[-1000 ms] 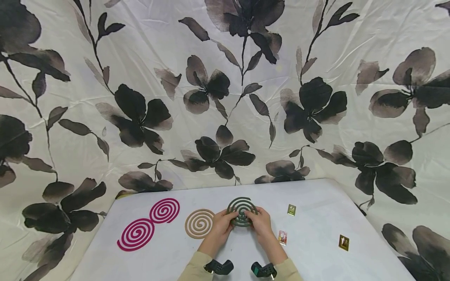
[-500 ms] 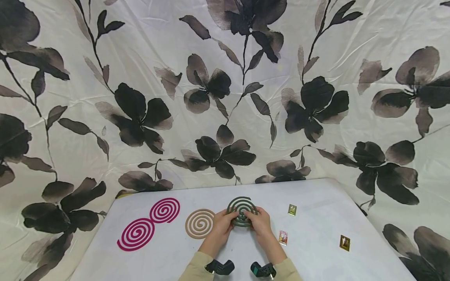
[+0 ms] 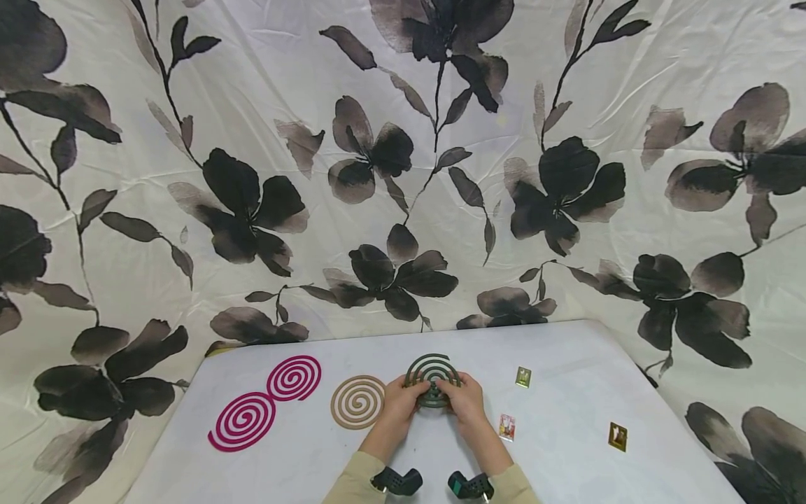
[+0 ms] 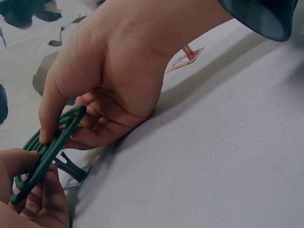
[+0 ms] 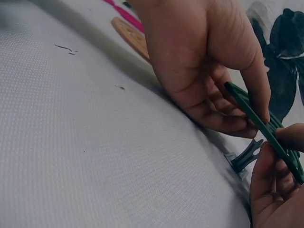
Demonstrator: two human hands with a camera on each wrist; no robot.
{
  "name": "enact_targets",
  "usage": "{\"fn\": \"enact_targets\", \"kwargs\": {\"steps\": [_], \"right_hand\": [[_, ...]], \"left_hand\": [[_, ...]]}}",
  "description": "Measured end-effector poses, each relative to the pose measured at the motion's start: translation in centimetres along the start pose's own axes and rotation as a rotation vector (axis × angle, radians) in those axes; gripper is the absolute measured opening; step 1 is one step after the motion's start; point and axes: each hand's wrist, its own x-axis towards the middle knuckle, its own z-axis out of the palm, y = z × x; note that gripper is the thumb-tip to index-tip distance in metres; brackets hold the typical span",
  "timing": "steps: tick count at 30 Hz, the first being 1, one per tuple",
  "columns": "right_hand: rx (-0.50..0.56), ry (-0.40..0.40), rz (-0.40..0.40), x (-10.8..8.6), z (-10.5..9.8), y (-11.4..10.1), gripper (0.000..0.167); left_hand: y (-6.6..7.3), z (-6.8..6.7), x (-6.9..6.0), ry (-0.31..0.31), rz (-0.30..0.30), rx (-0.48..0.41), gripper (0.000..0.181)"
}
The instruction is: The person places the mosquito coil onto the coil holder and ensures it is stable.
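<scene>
- Head view: the left hand (image 3: 398, 402) and right hand (image 3: 469, 399) pinch the green coil (image 3: 432, 404) between them, thumbs over its front; the grip from both sides probably steadies a thin, open spiral. The coil is tilted toward the person above the white table (image 3: 567, 455).
- On the same view's left, two magenta coils (image 3: 245, 421) lie touching edge to edge, and a tan coil (image 3: 357, 402) lies just beside the left hand. On the right sit a red card (image 3: 506, 427) and two gold-toned cards (image 3: 618, 437), small and flat.
- Left wrist view: the coil looks smooth and matte, its rings nested. Below it stands a dark forked stand (image 4: 73, 171) on a flat base; whether they touch cannot be told.
- Right wrist view: the coil appears nearly edge-on, as a slim disc; the tabletop shows a fine woven texture.
</scene>
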Motion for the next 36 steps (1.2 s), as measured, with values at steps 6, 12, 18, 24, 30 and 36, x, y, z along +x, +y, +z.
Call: {"fn": "enact_targets", "kwargs": {"steps": [6, 12, 18, 24, 30, 36], "right_hand": [[0.007, -0.002, 0.0, -0.08, 0.09, -0.11, 0.042], [0.015, -0.006, 0.004, -0.16, 0.13, -0.2, 0.04], [0.009, -0.012, 0.004, -0.23, 0.1, -0.1, 0.038], [0.005, -0.014, -0.006, -0.17, 0.05, 0.07, 0.036], [0.004, 0.005, -0.026, -0.02, -0.18, 0.26, 0.036], [-0.008, -0.006, -0.033, -0.02, -0.07, 0.12, 0.034]], "left_hand": [[-0.04, -0.01, 0.19, 0.023, 0.0, 0.002, 0.04], [-0.09, 0.0, 0.28, 0.023, -0.003, -0.006, 0.04], [-0.1, -0.07, 0.18, 0.008, -0.016, -0.022, 0.038], [-0.07, -0.07, 0.13, -0.003, -0.004, -0.023, 0.039], [-0.29, 0.04, 0.2, -0.028, 0.002, -0.004, 0.037], [-0.36, -0.03, 0.28, -0.015, -0.007, 0.005, 0.034]]}}
